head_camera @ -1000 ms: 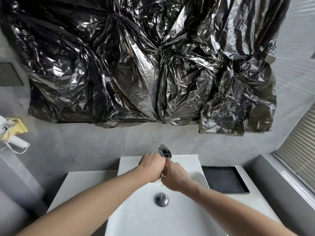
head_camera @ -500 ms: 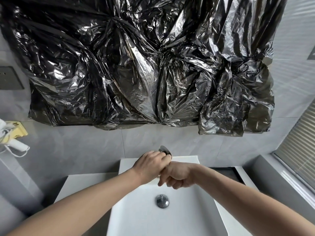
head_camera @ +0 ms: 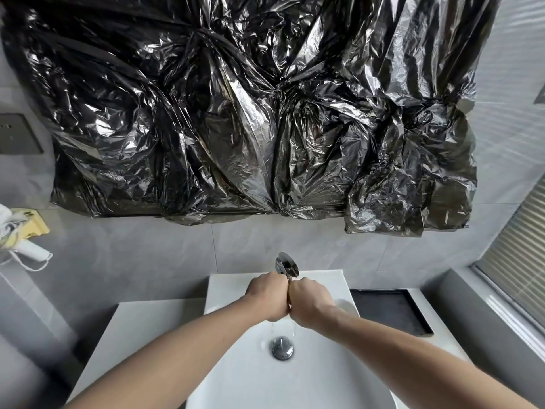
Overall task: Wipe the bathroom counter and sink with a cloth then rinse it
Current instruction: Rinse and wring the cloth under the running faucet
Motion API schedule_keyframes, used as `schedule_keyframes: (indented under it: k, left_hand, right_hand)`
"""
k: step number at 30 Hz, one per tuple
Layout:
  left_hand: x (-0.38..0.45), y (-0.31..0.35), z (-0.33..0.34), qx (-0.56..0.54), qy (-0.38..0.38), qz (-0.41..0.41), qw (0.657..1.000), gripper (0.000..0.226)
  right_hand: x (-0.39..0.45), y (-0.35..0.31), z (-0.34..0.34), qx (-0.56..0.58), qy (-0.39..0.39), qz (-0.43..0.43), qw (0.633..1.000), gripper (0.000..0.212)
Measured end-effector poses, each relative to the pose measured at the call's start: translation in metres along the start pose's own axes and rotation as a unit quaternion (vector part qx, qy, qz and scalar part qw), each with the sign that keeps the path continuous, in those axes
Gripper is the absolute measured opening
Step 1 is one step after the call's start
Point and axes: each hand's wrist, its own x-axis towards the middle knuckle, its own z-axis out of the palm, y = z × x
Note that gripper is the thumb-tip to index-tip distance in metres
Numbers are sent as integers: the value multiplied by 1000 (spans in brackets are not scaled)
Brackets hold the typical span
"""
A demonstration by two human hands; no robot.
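Note:
A white sink (head_camera: 324, 376) sits on a pale counter (head_camera: 141, 320), with a chrome drain plug (head_camera: 282, 347) in the basin. The chrome faucet (head_camera: 286, 263) stands at the back edge. My left hand (head_camera: 267, 293) and my right hand (head_camera: 309, 301) are both clenched into fists. They press side by side right under the faucet spout. Thin trickles of water fall from under the fists into the basin. No cloth shows; anything inside the fists is hidden.
A black tray (head_camera: 389, 308) lies on the counter right of the sink. Crumpled black plastic sheeting (head_camera: 250, 113) covers the wall above. A white hair dryer (head_camera: 26, 246) with a yellow cloth hangs at the left wall. A window blind (head_camera: 519, 252) is at the right.
My hands were twisted one over the other half a second ago; now the fists sit level, knuckle to knuckle. The black tray is uncovered again. Water now drips below.

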Motion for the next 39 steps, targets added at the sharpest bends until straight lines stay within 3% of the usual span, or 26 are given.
schedule_keyframes:
  k: [5, 9, 12, 15, 17, 19, 21, 24, 26, 33, 39]
  left_hand:
    - [-1, -3, -2, -87, -1, -20, 996, 9]
    - [-7, -16, -6, -76, 132, 59, 987, 20]
    - [-11, -33, 1, 2, 238, 179, 955, 53]
    - [-12, -42, 9, 67, 249, 245, 935, 77]
    - [-12, -41, 11, 65, 267, 261, 925, 68]
    - [-8, -40, 11, 81, 293, 261, 916, 40]
    - [-4, -37, 5, 129, 255, 230, 930, 35]
    - [-9, -26, -9, 173, 123, 164, 963, 10]
    - [-9, -20, -6, 152, 88, 131, 976, 17]
    - [-17, -5, 17, -39, 26, -2, 999, 16]
    - [-22, 1, 28, -265, -91, -102, 954, 27]
  right_hand:
    - [-2, 7, -7, -18, 46, -42, 998, 33]
    - [3, 18, -17, 142, 72, 16, 987, 3]
    - [5, 27, -32, 268, -58, 67, 959, 21]
    - [-4, 25, -44, 434, -230, 73, 868, 34]
    - [-10, 17, -45, 469, -308, 48, 826, 44]
    - [-10, 10, -40, 470, -344, 47, 811, 50]
    - [-9, 2, -31, 421, -314, 63, 848, 45]
    - [-7, -7, -16, 224, -180, 31, 957, 26]
    - [-9, -8, -9, 133, -102, 6, 986, 24]
    - [-9, 1, 9, -17, 6, -37, 999, 22]
    - [-7, 11, 18, -83, 41, -111, 989, 16]
